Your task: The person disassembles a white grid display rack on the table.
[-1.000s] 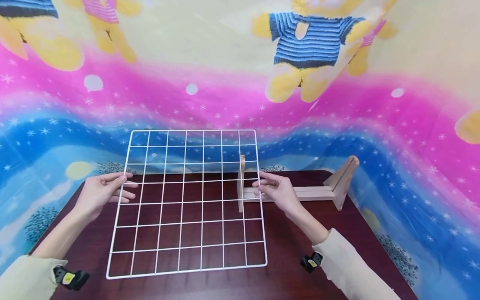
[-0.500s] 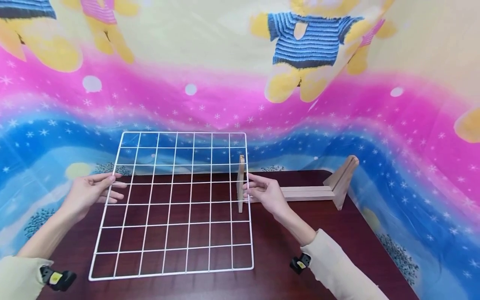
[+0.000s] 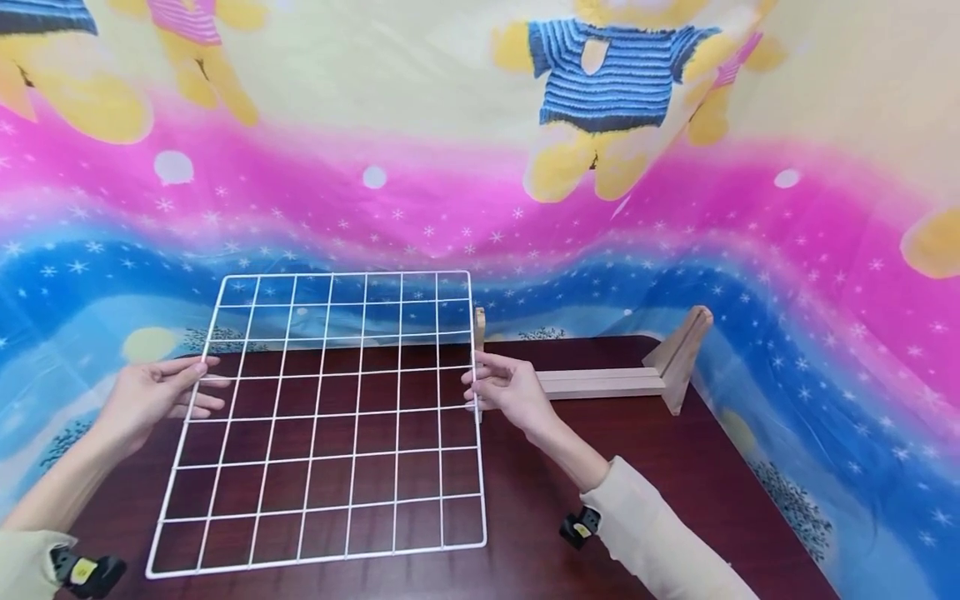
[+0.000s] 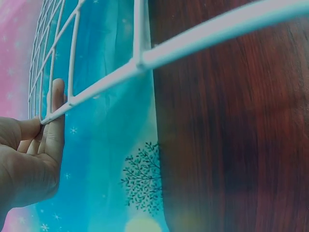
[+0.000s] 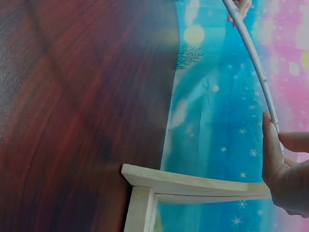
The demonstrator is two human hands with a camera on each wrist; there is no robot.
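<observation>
A white wire grid panel (image 3: 326,413) is held up tilted above the table, its far edge higher than its near one. My left hand (image 3: 153,400) pinches the left side wire between thumb and fingers; the left wrist view shows the thumb (image 4: 30,127) against that wire. At the opposite side, my right hand (image 3: 513,390) pinches the right edge of the panel, which appears nearly edge-on as a white bar (image 5: 256,63) in the right wrist view. Just beyond the right hand stands a wooden stand (image 3: 600,383) with upright ends; its left upright is partly hidden by the panel and hand.
The dark red-brown table (image 3: 600,492) lies under everything, its back edge against a printed cloth backdrop (image 3: 435,200) with bears and snowflakes. The stand's right upright (image 3: 684,358) rises near the table's back right corner.
Both hands have carried the grid panel to the left and slightly down, toward me. The panel's right edge now lies left of the stand's crossbar. The stand stays in place.
</observation>
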